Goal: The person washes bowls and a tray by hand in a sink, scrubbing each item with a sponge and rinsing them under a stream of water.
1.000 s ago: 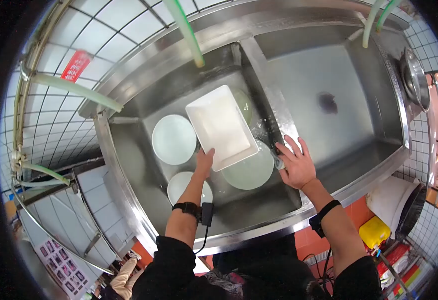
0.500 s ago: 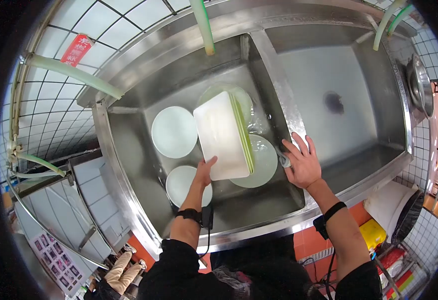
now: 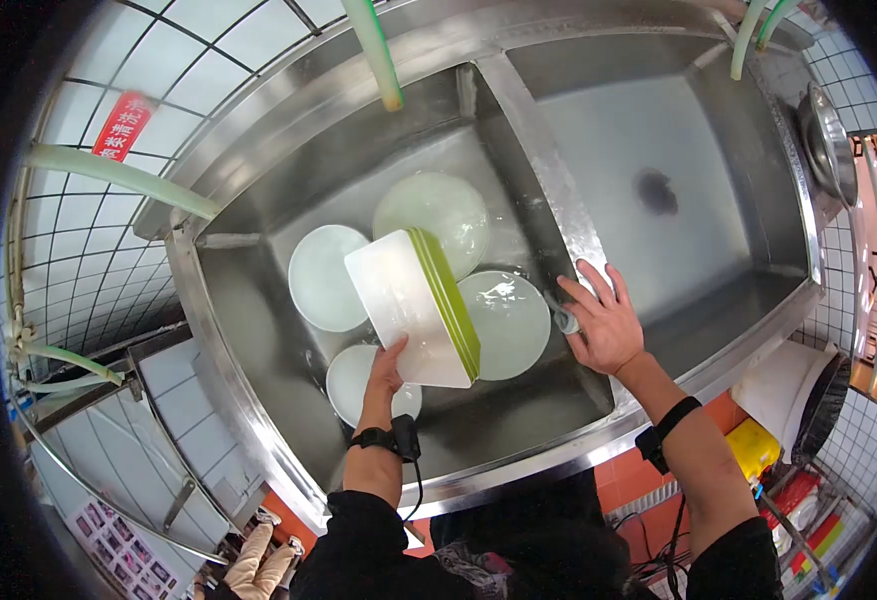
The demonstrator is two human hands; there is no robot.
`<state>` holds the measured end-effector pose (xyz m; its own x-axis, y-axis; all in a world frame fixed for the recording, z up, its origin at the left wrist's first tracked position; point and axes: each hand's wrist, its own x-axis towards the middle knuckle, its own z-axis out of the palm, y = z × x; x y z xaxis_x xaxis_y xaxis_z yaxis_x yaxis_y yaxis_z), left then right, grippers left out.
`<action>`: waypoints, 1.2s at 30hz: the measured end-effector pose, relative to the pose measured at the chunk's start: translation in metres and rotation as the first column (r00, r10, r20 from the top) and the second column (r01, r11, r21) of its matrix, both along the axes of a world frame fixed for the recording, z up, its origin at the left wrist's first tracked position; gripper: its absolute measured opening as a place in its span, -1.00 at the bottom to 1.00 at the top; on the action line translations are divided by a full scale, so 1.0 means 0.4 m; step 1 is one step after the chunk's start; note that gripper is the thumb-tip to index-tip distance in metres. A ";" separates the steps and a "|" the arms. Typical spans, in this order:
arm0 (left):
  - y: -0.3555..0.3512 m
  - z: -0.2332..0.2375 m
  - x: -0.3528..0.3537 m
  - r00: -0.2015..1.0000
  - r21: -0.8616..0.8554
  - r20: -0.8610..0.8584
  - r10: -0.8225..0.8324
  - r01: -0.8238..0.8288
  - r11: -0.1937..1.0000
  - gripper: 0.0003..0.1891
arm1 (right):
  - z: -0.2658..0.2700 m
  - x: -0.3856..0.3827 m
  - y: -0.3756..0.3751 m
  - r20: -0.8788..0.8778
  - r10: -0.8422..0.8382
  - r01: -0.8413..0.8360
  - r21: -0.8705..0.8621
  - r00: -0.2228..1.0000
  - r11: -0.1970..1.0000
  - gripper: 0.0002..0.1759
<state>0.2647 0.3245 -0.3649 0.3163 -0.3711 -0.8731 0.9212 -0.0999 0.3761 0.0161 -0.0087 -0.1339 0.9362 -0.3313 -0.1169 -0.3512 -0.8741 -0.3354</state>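
My left hand (image 3: pixel 385 368) grips the near-left edge of a stack of white rectangular trays with green sides (image 3: pixel 408 310), tilted over the left sink basin. My right hand (image 3: pixel 608 325) lies spread on the steel divider (image 3: pixel 548 160), beside a small greyish item (image 3: pixel 565 320) whose nature I cannot make out. Round pale plates or bowls lie in the basin around the trays: one at the left (image 3: pixel 326 278), one behind (image 3: pixel 438 215), one at the right (image 3: pixel 508 330), and one (image 3: pixel 353 385) partly hidden by my left hand.
The right basin (image 3: pixel 648 130) holds water with a dark patch at its bottom. Green hoses (image 3: pixel 373 55) hang over the sink's back edge. A metal bowl (image 3: pixel 826 145) hangs at the right rim. A person's legs (image 3: pixel 253 565) show at the lower left.
The tray stack has come nearer to me and a little left with my left hand, tilting so more green side shows. The plate behind is more exposed. My right hand stays on the divider.
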 end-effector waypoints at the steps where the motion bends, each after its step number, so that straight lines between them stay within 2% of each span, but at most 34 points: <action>1: 0.000 0.008 0.008 0.996 0.074 0.062 -0.056 0.052 0.996 -0.52 | -0.003 0.001 -0.001 0.000 0.001 -0.001 0.000 1.000 1.000 -0.64; 2: -0.004 0.013 0.010 0.986 0.151 0.119 -0.115 0.097 0.984 -0.48 | -0.006 0.000 -0.002 0.002 0.000 0.000 -0.004 1.000 1.000 -0.62; 3: 0.000 0.014 0.006 0.987 0.155 0.114 -0.113 0.095 0.983 -0.48 | -0.008 -0.003 0.001 0.002 0.001 -0.001 -0.003 1.000 1.000 -0.60; 5: -0.003 0.012 0.004 0.924 0.308 0.314 -0.219 0.119 0.944 -0.43 | -0.007 -0.001 0.001 -0.003 0.001 -0.001 -0.004 1.000 1.000 -0.60; 11: -0.005 0.049 0.001 0.836 0.368 0.499 -0.227 0.033 0.929 -0.48 | 0.004 0.002 0.002 -0.005 0.007 -0.007 -0.010 1.000 1.000 -0.64; 15: -0.018 0.102 0.028 0.824 0.376 0.520 -0.224 0.014 0.926 -0.53 | -0.004 -0.001 0.002 0.025 0.001 0.000 -0.024 1.000 1.000 -0.66; 17: -0.020 0.132 0.049 0.781 0.419 0.545 -0.303 0.060 0.906 -0.59 | -0.003 0.000 0.003 0.032 -0.003 0.003 -0.015 0.999 1.000 -0.66; 24: 0.081 0.129 0.143 0.714 0.468 0.582 -0.390 0.098 0.878 -0.66 | 0.000 -0.002 0.003 0.063 -0.004 0.005 -0.017 0.998 1.000 -0.67; 28: 0.131 0.129 0.195 0.676 0.526 0.613 -0.410 0.039 0.850 -0.69 | -0.004 -0.003 0.002 0.072 -0.014 0.014 -0.001 0.997 1.000 -0.66; 32: 0.166 0.140 0.236 0.688 0.458 0.642 -0.339 0.011 0.889 -0.73 | -0.002 -0.003 0.003 0.063 -0.006 0.007 -0.017 0.998 1.000 -0.66; 36: 0.229 0.077 0.286 0.728 0.415 0.623 -0.286 0.003 0.910 -0.67 | -0.011 -0.004 0.005 0.066 -0.011 0.012 -0.021 0.998 1.000 -0.66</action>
<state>0.3790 0.4160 -0.3340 0.8273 -0.1664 -0.5365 0.4128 -0.4676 0.7817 0.0146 -0.0066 -0.1384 0.9379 -0.3438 -0.0474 -0.3388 -0.8775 -0.3395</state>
